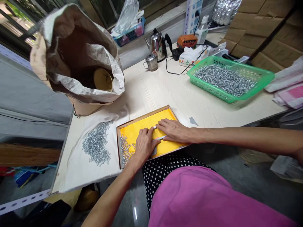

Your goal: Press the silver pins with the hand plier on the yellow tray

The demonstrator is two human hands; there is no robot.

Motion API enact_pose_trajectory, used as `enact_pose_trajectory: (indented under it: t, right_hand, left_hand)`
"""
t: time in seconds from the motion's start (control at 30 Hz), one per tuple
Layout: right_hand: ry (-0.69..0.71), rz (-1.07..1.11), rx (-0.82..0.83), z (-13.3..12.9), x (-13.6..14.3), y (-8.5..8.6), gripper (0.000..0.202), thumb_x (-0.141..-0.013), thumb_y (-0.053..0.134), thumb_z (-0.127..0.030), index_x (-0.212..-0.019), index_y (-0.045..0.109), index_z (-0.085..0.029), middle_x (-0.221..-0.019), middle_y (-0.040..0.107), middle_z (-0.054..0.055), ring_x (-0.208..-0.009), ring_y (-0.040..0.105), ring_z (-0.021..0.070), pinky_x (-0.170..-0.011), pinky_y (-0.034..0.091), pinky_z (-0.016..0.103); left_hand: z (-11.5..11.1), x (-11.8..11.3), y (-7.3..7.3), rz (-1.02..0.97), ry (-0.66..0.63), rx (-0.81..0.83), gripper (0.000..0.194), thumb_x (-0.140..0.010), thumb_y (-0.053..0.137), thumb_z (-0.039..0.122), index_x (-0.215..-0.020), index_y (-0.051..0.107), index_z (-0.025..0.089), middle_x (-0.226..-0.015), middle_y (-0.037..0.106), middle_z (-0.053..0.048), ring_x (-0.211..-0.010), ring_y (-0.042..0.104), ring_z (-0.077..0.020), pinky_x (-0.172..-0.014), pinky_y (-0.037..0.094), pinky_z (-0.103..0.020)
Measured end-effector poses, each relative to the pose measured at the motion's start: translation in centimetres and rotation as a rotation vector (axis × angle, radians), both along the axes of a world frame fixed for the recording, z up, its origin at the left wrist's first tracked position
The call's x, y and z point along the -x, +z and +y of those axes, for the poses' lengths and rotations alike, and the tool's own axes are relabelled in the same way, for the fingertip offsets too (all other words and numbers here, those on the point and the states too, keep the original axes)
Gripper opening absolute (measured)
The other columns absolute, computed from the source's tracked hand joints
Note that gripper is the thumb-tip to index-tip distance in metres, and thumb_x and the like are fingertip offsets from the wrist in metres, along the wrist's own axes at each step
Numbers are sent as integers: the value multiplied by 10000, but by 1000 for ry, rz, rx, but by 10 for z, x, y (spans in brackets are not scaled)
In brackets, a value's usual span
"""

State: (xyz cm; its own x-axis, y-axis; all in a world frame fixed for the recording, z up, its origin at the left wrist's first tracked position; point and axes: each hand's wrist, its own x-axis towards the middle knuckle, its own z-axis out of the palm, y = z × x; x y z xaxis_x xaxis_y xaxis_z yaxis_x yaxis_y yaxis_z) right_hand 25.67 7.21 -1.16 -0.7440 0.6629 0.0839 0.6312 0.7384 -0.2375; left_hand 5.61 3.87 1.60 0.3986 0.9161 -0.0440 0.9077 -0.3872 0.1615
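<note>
A shallow tray (145, 117) with a yellow lining and brown rim lies at the table's front edge. Over it, my left hand (144, 143) and my right hand (171, 129) come together with bent fingers. Between them shows a white-edged piece (161, 137), gripped from both sides; my fingers cover most of it, so its full shape is hidden. Under my left palm a grey edge (154, 152) peeks out. Small metal pins (125, 148) lie loose in the tray's left end. Left of the tray, a heap of similar pins (97, 143) rests on a white sheet.
A green basket (210, 88) full of metal pins stands at the right. A large open paper sack (92, 108) occupies the left. Toward the back are a kettle (158, 45), a metal cup (151, 62), an orange battery (187, 41), a cable and a tissue box (187, 61).
</note>
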Motion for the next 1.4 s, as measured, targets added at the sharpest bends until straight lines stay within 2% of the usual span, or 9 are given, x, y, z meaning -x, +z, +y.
enact_pose_trajectory:
  t: [0.13,0.23,0.37,0.53,0.77,0.87,1.07,1.2,1.4]
  right_hand:
    - [89,87,-55,-6,-3,-8,401,-859,710,-369,-1172,593,-148,-1250,564,149,-1122,485,293,-901,435,433]
    - [94,82,-8,-14,2,-19,245,-901,662,-344,-1058,625,-160,-1074,611,98,-989,495,253,-807,414,370]
    - [58,121,-53,-21,10,-28,103,-967,541,-220,-905,613,-181,-921,600,65,-858,474,212,-724,346,329]
    - [98,154,-190,-16,11,-28,177,-975,467,-134,-858,587,-190,-845,580,50,-793,457,207,-701,292,337]
    - [24,181,-191,-1,-1,-38,287,-1030,373,-263,-876,602,-186,-816,563,55,-768,484,205,-702,318,337]
    - [-5,185,-177,-1,-5,-45,334,-1039,342,-309,-885,612,-188,-821,566,61,-770,497,209,-707,338,345]
    - [-33,244,-138,-3,-3,-50,375,-1038,325,-376,-884,618,-200,-822,576,67,-791,527,211,-725,373,354]
    - [-48,268,-137,-3,-1,-53,381,-1038,320,-384,-880,614,-200,-823,573,67,-810,539,219,-739,387,365]
    - [-45,254,-114,-4,-1,-47,347,-1024,351,-391,-911,623,-207,-838,590,76,-810,540,220,-740,385,363]
  left_hand:
    - [-12,25,13,-73,237,-71,290,-932,586,411,-1037,702,166,-1039,639,-111,-1002,594,-248,-833,468,-329]
    - [-23,35,18,14,451,160,388,-885,610,499,-698,689,169,-783,650,-70,-796,607,-215,-658,398,-281]
    - [-29,28,13,-11,594,491,370,-797,682,493,-606,670,176,-580,603,-8,-604,559,-157,-554,280,-264]
    - [-24,26,9,-1,560,555,246,-818,645,361,-681,721,171,-634,648,-26,-640,597,-171,-545,301,-263]
    - [-41,47,25,288,297,273,229,-942,498,192,-1020,708,143,-1065,679,-116,-966,661,-223,-734,447,-278]
    - [-47,83,35,243,469,184,230,-960,534,311,-1097,685,205,-1130,654,-67,-923,663,-193,-717,451,-266]
    - [-52,218,27,346,1021,-91,337,-1013,409,289,-1176,674,157,-1158,630,-119,-937,647,-229,-730,433,-304]
    - [-58,269,2,340,1031,-31,319,-999,426,254,-1127,700,151,-1094,635,-117,-910,644,-214,-739,429,-290]
    - [-54,281,-20,309,992,-40,326,-974,389,189,-1042,706,147,-1040,641,-118,-905,632,-213,-768,438,-294]
